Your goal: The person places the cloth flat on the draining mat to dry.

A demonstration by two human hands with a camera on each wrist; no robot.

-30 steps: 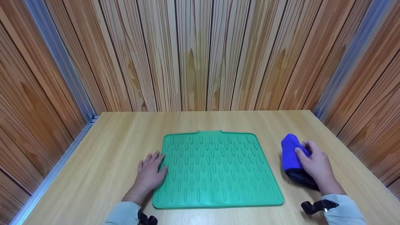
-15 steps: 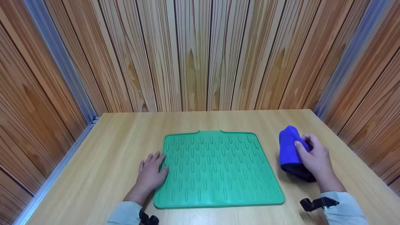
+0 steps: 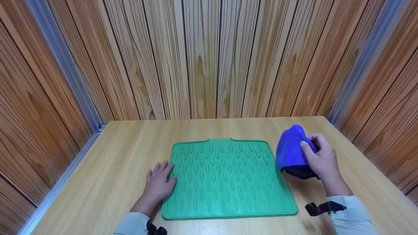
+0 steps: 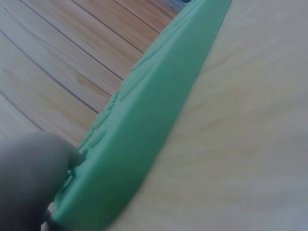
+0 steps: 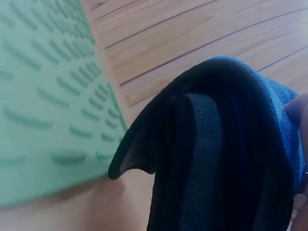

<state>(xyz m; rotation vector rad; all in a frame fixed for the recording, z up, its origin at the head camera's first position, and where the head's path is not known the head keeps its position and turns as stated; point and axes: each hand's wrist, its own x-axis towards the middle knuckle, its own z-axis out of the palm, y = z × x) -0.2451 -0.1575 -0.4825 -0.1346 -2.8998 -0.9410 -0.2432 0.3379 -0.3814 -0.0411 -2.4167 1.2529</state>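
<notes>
The right hand [image 3: 323, 158] has carried the soft, folded blue cloth with a black edge [image 3: 292, 150] closer to the flat green bumpy mat [image 3: 225, 182] than it was a second ago. Its thumb and fingers pinch the cloth, which hangs on the mat side of that grip and now hides a bit of the mat's edge; I can't tell if they touch. The left hand [image 3: 158, 182] has stayed across the mat from the grip, fingers spread, touching the mat's edge. Below the grip is the pale wooden table [image 3: 140, 135], and far beyond it stands the striped brown wood wall [image 3: 202, 65].
</notes>
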